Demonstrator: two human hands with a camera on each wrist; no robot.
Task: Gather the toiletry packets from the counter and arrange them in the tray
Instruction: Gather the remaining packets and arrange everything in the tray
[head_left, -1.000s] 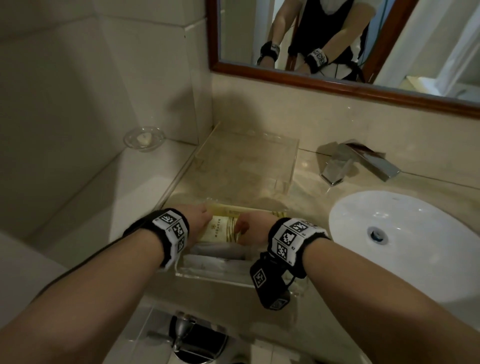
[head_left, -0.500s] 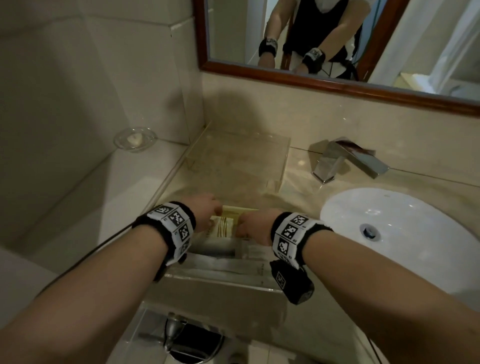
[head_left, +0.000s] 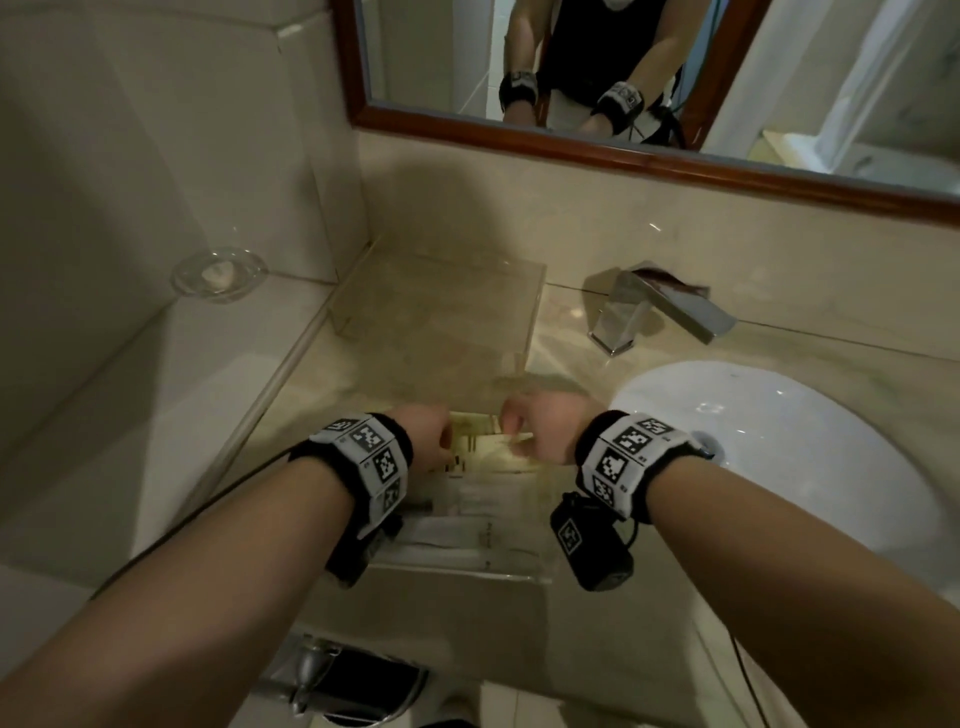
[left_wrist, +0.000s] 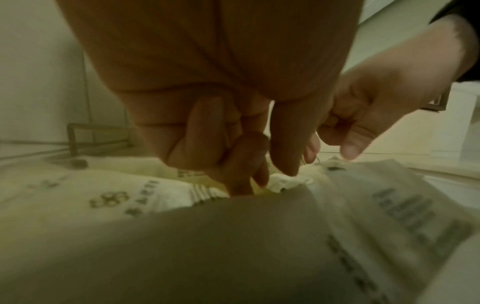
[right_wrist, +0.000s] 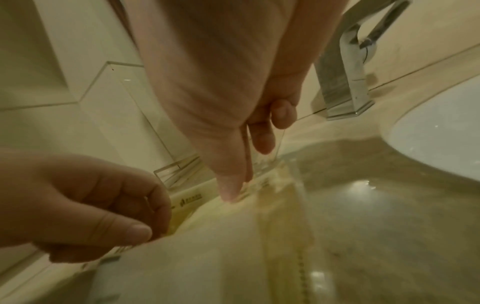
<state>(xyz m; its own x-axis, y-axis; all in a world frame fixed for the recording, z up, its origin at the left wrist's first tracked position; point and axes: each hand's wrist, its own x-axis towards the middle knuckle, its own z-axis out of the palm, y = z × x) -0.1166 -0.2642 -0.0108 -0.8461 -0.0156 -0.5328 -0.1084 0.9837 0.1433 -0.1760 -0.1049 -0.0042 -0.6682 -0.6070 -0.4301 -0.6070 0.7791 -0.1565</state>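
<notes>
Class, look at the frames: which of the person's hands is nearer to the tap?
Right. The right hand works over the tray's far end, on the tap's side; the left hand sits farther away, across the packets.

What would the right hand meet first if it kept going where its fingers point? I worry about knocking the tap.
Probably the cream paper packet under the right hand; its fingertips look almost touching.
</notes>
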